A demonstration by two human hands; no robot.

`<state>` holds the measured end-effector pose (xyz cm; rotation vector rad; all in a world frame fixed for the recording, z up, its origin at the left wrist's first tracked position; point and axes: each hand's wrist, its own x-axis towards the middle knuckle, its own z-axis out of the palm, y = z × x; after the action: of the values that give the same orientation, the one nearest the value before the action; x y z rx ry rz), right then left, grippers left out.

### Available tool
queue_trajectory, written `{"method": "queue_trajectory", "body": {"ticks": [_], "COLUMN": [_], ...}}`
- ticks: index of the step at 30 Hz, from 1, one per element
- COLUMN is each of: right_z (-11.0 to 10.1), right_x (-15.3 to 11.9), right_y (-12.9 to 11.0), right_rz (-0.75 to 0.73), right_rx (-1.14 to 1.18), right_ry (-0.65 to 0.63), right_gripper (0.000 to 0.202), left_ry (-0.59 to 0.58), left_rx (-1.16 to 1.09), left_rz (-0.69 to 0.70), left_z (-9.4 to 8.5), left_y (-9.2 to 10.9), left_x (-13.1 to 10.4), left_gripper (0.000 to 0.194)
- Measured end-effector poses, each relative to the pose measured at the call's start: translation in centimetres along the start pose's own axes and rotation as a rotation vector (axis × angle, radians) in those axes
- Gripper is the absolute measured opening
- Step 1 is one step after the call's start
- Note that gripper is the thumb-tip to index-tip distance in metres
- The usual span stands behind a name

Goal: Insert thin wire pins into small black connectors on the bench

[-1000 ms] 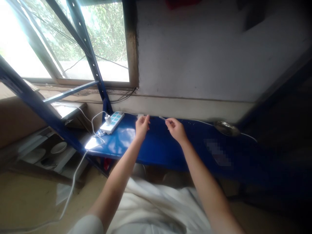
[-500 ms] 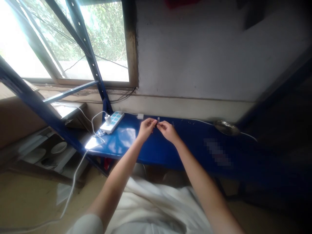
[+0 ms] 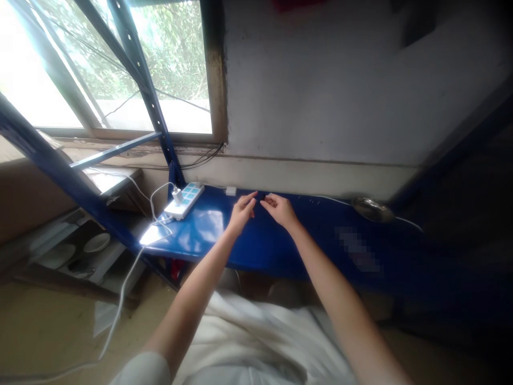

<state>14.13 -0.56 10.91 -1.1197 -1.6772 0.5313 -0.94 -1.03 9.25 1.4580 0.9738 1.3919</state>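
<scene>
Over the blue table (image 3: 264,251), near its back edge, both my hands are raised close together without touching. My left hand (image 3: 242,212) has its index finger stretched out and apart from the thumb, and nothing shows in it. My right hand (image 3: 280,209) pinches a small dark piece (image 3: 263,198) at its fingertips, too small to identify. Something pale shows just above the curled fingers of that hand. A few tiny bits (image 3: 315,201) lie on the table to the right.
A white power strip (image 3: 185,201) with a plugged-in charger and cables lies at the table's left. Behind my left hand is a small white block (image 3: 231,191). A shiny metal dish (image 3: 373,209) stands at the back right. A blue metal post (image 3: 154,107) rises beside the window.
My hands have moved apart. My left fingers have opened, and my right hand has shifted slightly right. The small clear piece that stood up between them no longer shows there.
</scene>
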Motion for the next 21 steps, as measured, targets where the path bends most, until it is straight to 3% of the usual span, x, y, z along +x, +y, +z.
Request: {"method": "queue_trajectory", "body": {"ticks": [4, 10, 16, 21], "right_z": [0.2, 0.1, 0.3, 0.7], "right_x": [0.1, -1.4, -3.3, -3.6], "right_y": [2.5, 6.7, 10.3, 11.7], "right_rz": [0.044, 0.141, 0.303, 0.407], "right_rx": [-0.023, -0.174, -0.345, -0.449], "right_ry": [0.092, 0.170, 0.151, 0.135], "right_gripper": [0.030, 0.027, 0.021, 0.019], "left_ry": [0.141, 0.086, 0.064, 0.053], "left_rx": [0.019, 0.078, 0.118, 0.154], "left_rz": [-0.155, -0.241, -0.216, -0.213], "left_z": [-0.1, -0.4, -0.4, -0.5], "left_y": [-4.0, -8.1, -9.0, -8.8], "left_x": [-1.0, -2.8, -3.1, -3.5], "left_gripper": [0.031, 0.024, 0.025, 0.023]}}
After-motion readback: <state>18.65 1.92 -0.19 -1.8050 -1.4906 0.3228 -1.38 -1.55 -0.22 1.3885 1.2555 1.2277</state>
